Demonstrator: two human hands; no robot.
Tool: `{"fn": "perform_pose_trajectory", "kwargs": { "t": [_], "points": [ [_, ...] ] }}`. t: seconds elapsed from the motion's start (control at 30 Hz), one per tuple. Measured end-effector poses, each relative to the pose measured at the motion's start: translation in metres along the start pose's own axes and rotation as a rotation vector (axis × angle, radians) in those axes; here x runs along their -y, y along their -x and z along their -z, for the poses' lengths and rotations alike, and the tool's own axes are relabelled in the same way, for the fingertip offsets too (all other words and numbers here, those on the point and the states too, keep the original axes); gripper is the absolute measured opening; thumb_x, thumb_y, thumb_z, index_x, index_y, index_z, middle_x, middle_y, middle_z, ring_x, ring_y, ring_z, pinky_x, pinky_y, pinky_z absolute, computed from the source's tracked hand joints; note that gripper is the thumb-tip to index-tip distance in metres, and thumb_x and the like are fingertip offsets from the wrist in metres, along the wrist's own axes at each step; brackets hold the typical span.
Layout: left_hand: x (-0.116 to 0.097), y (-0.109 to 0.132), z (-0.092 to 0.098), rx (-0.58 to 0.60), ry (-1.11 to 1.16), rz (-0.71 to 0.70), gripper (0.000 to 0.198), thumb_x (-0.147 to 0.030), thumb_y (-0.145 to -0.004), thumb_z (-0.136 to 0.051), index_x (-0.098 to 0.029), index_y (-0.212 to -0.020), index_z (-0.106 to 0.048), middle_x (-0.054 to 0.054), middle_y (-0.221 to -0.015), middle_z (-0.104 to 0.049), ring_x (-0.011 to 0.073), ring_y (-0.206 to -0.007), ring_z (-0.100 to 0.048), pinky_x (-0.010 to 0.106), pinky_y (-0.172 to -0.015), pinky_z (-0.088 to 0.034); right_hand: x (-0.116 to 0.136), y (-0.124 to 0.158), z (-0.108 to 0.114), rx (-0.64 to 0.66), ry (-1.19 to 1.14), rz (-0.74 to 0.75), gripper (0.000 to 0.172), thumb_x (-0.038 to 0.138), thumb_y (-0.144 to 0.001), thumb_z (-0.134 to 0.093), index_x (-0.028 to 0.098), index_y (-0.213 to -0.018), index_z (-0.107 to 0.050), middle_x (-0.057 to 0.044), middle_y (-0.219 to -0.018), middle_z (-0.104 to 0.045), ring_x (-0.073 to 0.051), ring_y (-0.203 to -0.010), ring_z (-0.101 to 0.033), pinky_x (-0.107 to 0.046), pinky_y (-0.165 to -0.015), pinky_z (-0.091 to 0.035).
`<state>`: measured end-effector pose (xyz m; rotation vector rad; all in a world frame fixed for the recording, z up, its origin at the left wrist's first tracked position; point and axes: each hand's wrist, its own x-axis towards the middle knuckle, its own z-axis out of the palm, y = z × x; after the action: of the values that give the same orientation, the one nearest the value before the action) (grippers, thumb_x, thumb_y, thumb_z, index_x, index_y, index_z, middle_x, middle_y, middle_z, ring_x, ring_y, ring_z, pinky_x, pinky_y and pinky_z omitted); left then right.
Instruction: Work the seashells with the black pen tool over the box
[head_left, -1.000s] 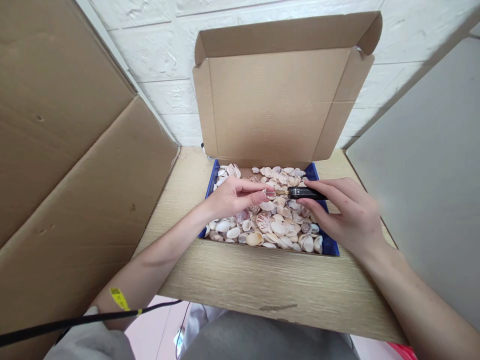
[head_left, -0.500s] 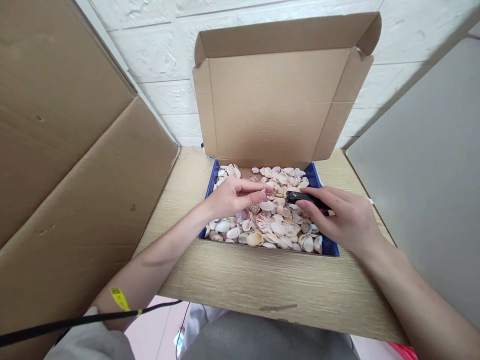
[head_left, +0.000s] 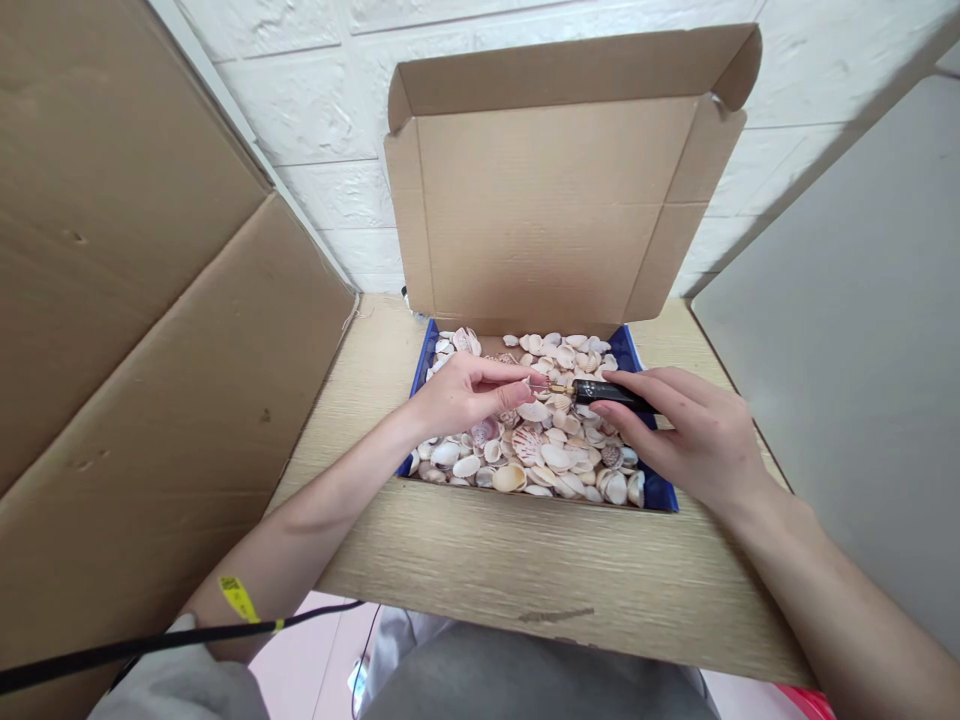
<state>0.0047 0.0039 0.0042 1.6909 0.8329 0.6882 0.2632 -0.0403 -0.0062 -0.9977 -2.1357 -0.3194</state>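
An open cardboard box with a blue inside point(head_left: 660, 492) lies on the wooden desk, filled with several pale and pinkish seashells point(head_left: 551, 455). My left hand point(head_left: 461, 392) is over the shells, its thumb and fingers pinched on a small shell point(head_left: 537, 381). My right hand point(head_left: 694, 435) grips a slim black tool with a brass tip point(head_left: 604, 392), held level, the tip touching the pinched shell. The two hands meet over the middle of the box.
The box's lid point(head_left: 559, 200) stands upright at the back against a white brick wall. Large cardboard sheets point(head_left: 142, 320) lean on the left, a grey panel point(head_left: 855, 330) stands on the right. A black cable point(head_left: 187, 635) crosses the lower left by the desk edge point(head_left: 540, 585).
My right hand and the black tool dipped slightly, then came back almost level against the shell. My left hand has kept its pinch in the same place.
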Motion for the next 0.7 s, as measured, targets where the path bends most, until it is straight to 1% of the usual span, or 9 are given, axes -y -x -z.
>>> {"fn": "perform_pose_trajectory", "kwargs": {
  "t": [0.07, 0.2, 0.33, 0.47, 0.63, 0.7],
  "points": [
    [0.0001, 0.0, 0.0, -0.001, 0.0, -0.003, 0.04, -0.043, -0.086, -0.068, -0.013, -0.111, -0.076, 0.01, -0.109, -0.078, 0.0211, -0.103, -0.074, 0.025, -0.085, -0.059, -0.0003, 0.0003, 0.0002, -0.003, -0.018, 0.002, 0.022, 0.027, -0.087, -0.073, 0.018, -0.106, -0.067, -0.007, -0.087, -0.075, -0.018, -0.068, -0.069, -0.029, -0.058, -0.055],
    [0.0008, 0.0, -0.0003, -0.01, -0.006, -0.008, 0.04, -0.044, -0.085, -0.069, -0.014, -0.11, -0.077, 0.01, -0.107, -0.078, 0.0213, -0.1, -0.074, 0.026, -0.085, -0.059, 0.0, 0.0003, 0.0009, 0.007, -0.031, -0.04, 0.023, 0.03, -0.088, -0.071, 0.024, -0.11, -0.067, -0.005, -0.089, -0.075, -0.019, -0.07, -0.07, -0.031, -0.061, -0.056],
    [0.0005, 0.0005, -0.0007, -0.014, -0.01, -0.008, 0.042, -0.046, -0.084, -0.07, -0.013, -0.109, -0.077, 0.012, -0.105, -0.078, 0.0212, -0.096, -0.075, 0.025, -0.079, -0.059, 0.001, -0.0026, 0.0021, -0.001, -0.03, -0.047, 0.023, 0.03, -0.089, -0.07, 0.025, -0.111, -0.067, -0.005, -0.09, -0.075, -0.019, -0.071, -0.068, -0.033, -0.065, -0.056],
    [-0.0001, 0.0008, -0.0014, -0.016, -0.025, 0.006, 0.044, -0.048, -0.084, -0.069, -0.013, -0.11, -0.077, 0.012, -0.106, -0.078, 0.0209, -0.09, -0.075, 0.024, -0.071, -0.059, 0.0015, -0.0054, 0.0028, -0.017, -0.027, -0.033, 0.025, 0.028, -0.088, -0.07, 0.025, -0.113, -0.066, -0.006, -0.092, -0.074, -0.021, -0.075, -0.068, -0.036, -0.068, -0.056],
    [-0.0002, 0.0007, -0.0016, -0.015, -0.03, 0.012, 0.044, -0.046, -0.085, -0.069, -0.013, -0.112, -0.076, 0.012, -0.105, -0.078, 0.0203, -0.087, -0.075, 0.025, -0.069, -0.059, 0.0009, -0.0028, 0.0009, -0.011, -0.035, -0.035, 0.025, 0.028, -0.088, -0.072, 0.023, -0.111, -0.066, -0.006, -0.091, -0.074, -0.02, -0.073, -0.069, -0.033, -0.066, -0.056],
    [-0.0004, 0.0007, -0.0012, -0.012, -0.028, -0.001, 0.043, -0.045, -0.085, -0.069, -0.013, -0.111, -0.077, 0.012, -0.106, -0.078, 0.0205, -0.091, -0.075, 0.025, -0.073, -0.059, 0.0009, -0.0009, 0.0002, 0.01, -0.027, -0.056, 0.021, 0.031, -0.089, -0.07, 0.022, -0.108, -0.067, -0.005, -0.087, -0.074, -0.018, -0.07, -0.069, -0.031, -0.062, -0.055]
  ]
}}
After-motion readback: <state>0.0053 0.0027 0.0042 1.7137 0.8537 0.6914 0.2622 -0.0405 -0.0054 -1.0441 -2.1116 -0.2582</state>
